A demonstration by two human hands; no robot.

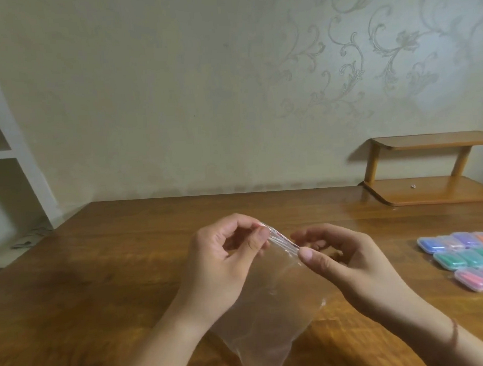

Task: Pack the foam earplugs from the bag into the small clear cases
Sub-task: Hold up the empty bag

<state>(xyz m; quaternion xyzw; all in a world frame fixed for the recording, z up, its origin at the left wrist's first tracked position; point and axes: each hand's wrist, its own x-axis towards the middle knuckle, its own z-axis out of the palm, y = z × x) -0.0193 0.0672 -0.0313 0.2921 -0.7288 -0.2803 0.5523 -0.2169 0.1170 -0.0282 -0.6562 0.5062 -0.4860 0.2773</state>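
A clear zip bag (271,314) hangs above the wooden table (100,272), held up by its sealed top edge. It looks empty; no earplugs show inside it. My left hand (227,263) pinches the left end of the zip strip between thumb and fingers. My right hand (346,261) pinches the right end of the same strip. Small clear cases (465,259) lie in rows at the right edge of the table, each with coloured foam earplugs inside: blue, purple, orange, green and pink.
A low two-tier wooden shelf (429,191) stands on the table at the back right, with a tiny object on its lower board. A white shelving unit (9,154) stands at the left against the wall.
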